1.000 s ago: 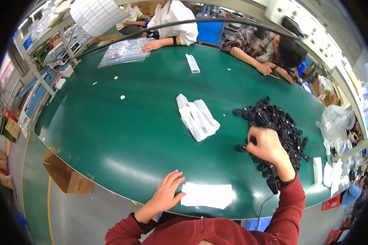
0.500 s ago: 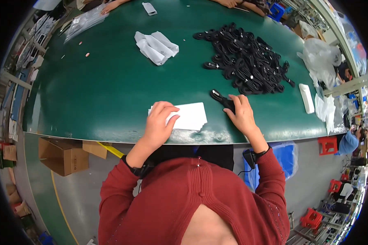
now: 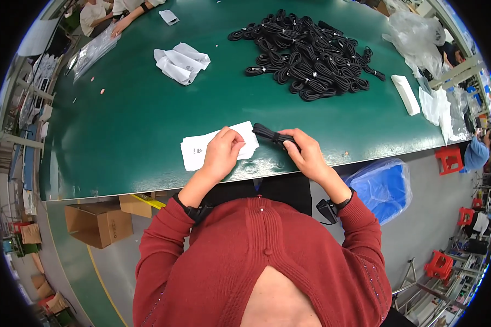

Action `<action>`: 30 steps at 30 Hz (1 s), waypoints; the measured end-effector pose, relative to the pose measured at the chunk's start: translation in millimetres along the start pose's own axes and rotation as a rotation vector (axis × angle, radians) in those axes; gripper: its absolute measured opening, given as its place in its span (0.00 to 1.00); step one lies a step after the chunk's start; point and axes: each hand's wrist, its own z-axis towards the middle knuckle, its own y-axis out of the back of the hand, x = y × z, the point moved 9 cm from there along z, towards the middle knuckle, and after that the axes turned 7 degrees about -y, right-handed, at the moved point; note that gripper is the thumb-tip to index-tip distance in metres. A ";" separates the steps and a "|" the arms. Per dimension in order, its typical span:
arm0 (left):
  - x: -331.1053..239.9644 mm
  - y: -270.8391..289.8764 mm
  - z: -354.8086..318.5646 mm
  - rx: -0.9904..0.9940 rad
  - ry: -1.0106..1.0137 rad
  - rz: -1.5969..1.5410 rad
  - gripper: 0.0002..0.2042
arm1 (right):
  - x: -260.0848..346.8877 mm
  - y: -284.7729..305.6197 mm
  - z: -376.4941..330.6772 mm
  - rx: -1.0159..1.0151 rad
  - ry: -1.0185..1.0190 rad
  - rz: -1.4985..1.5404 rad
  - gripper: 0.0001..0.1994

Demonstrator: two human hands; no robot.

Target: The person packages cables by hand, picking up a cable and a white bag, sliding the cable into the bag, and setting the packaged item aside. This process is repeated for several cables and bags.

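A flat stack of white bags [image 3: 193, 151] with a small dark printed mark lies near the table's front edge. My left hand [image 3: 222, 152] is over the stack, thumb and forefinger pinched together at the top bag; how much they grip is partly hidden. Just to the right, my right hand [image 3: 306, 155] is closed around one end of a coiled black cable [image 3: 268, 134], bundled at its middle. The cable's free end points left, close to the stack's right corner. Beyond my hands, a large heap of black coiled cables [image 3: 311, 60] covers the table's far right.
Crumpled white bags [image 3: 183, 62] lie on the green table [image 3: 120, 136] at far left, with a small white packet [image 3: 169, 17] behind. A white roll [image 3: 405, 95] and clear plastic [image 3: 417, 38] sit at right. Below are a cardboard box [image 3: 99, 222] and a blue plastic-lined bin [image 3: 384, 191].
The view has shifted and turned. My right hand has brought the coiled cable left, up to the bag stack. My left thumb and forefinger have drawn together over the bags.
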 end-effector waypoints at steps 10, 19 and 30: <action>-11.9 17.5 -2.3 -0.087 -0.091 -0.213 0.04 | 7.3 -30.6 5.2 0.287 0.031 0.042 0.12; -49.2 41.2 8.1 -0.148 -0.370 0.022 0.06 | 42.2 -28.6 10.2 0.086 0.347 -0.045 0.16; -12.7 78.2 49.7 -0.189 -0.104 -0.501 0.07 | 77.3 -8.5 49.4 -0.135 0.373 0.237 0.15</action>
